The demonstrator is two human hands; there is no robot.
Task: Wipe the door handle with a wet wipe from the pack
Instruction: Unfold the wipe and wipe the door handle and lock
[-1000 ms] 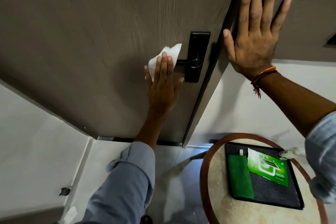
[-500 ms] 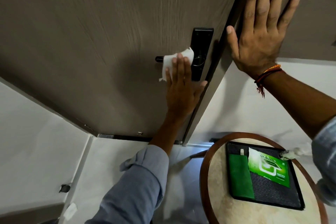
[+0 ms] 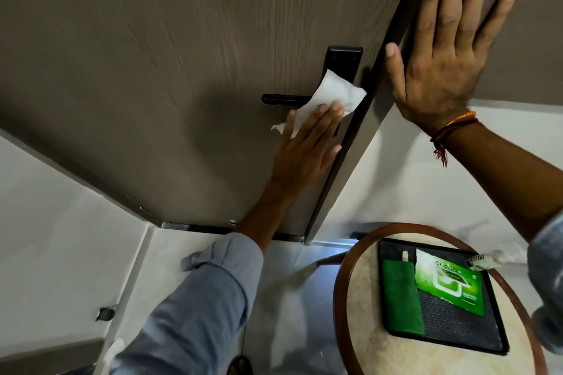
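Note:
A black lever door handle (image 3: 285, 98) with its black backplate (image 3: 342, 62) sits on the brown wooden door (image 3: 152, 70). My left hand (image 3: 307, 146) presses a white wet wipe (image 3: 333, 94) flat against the handle's root and the lower backplate, fingers together. The lever's free end shows to the left of the wipe. My right hand (image 3: 441, 49) lies flat and spread on the door frame and wall, just right of the door edge. The green wipe pack (image 3: 447, 283) rests on a black tray at the lower right.
A round table with a brown rim (image 3: 338, 283) stands at the lower right, carrying the black tray (image 3: 457, 332), a green cloth (image 3: 400, 295) and a white cable plug (image 3: 487, 260). White walls flank the door. A doorstop (image 3: 105, 313) sits on the floor at the lower left.
My left hand slid the wipe rightwards along the lever, from its free end to the backplate, uncovering the lever's left part. My right hand stayed pressed on the frame.

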